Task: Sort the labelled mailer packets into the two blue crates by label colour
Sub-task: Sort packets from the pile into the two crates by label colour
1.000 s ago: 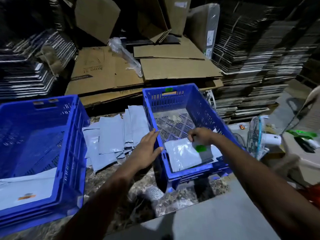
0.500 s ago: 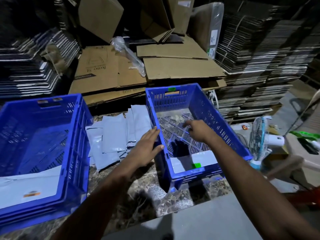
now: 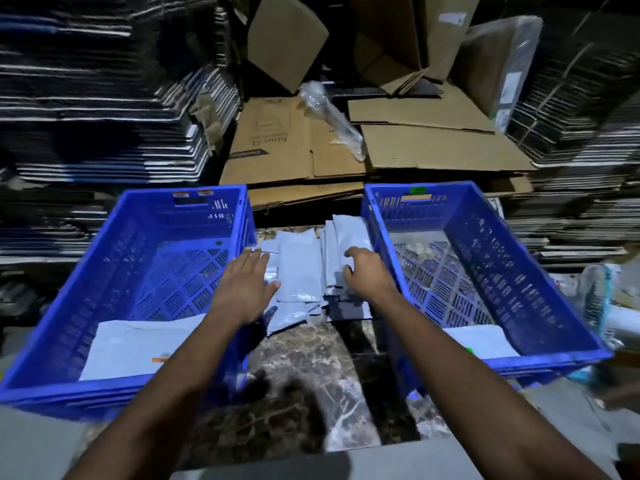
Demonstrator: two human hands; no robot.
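Observation:
Two blue crates stand side by side on the marble floor. The left crate (image 3: pixel 62 327) holds a grey mailer with an orange label (image 3: pixel 138 348). The right crate (image 3: pixel 540 271) holds a grey mailer with a green label (image 3: pixel 485 341) at its near end. Between them lies a pile of grey mailer packets (image 3: pixel 301 268), their labels hidden. My left hand (image 3: pixel 247 285) hovers flat and open over the pile's left side. My right hand (image 3: pixel 367 271) rests on the pile's right side with fingers curled; whether it grips a packet is unclear.
Flattened cardboard boxes (image 3: pixel 381 147) lie stacked behind the crates, with a clear plastic wrap (image 3: pixel 332 116) on top. Tall stacks of folded dark cartons (image 3: pixel 97 98) rise on both sides. A grey surface edge (image 3: pixel 311 462) runs along the bottom.
My right hand has left the right crate and moved left onto the packet pile. My left hand has shifted over the pile. The view has swung left, centring both crates.

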